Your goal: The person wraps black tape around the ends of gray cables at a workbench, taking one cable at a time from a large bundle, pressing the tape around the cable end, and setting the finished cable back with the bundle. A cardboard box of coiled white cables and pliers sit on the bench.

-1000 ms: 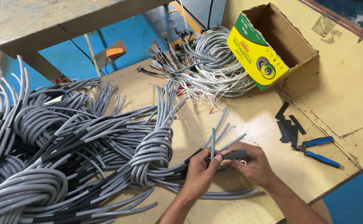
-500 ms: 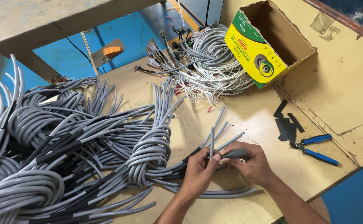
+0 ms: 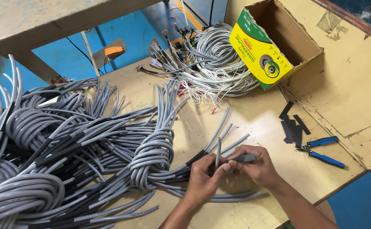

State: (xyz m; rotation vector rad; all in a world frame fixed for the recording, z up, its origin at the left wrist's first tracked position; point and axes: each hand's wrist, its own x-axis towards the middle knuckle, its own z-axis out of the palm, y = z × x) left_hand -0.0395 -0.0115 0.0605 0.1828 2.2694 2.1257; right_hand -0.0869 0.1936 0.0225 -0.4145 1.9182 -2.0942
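Observation:
My left hand pinches a grey cable that sticks upward from its fingers. My right hand holds a short dark sleeve piece against that cable's end, and both hands meet over the wooden table near its front edge. The cable belongs to a knotted bundle of grey cables lying just left of the hands, with several loose ends fanning out behind them.
A large heap of coiled grey cables fills the left side. Thin white wires with connectors lie at the back beside an open yellow-green cardboard box. Black sleeve strips and blue-handled pliers sit to the right.
The view has shifted slightly. Both hands stay together at the same cable, with only small finger movements around the dark sleeve piece.

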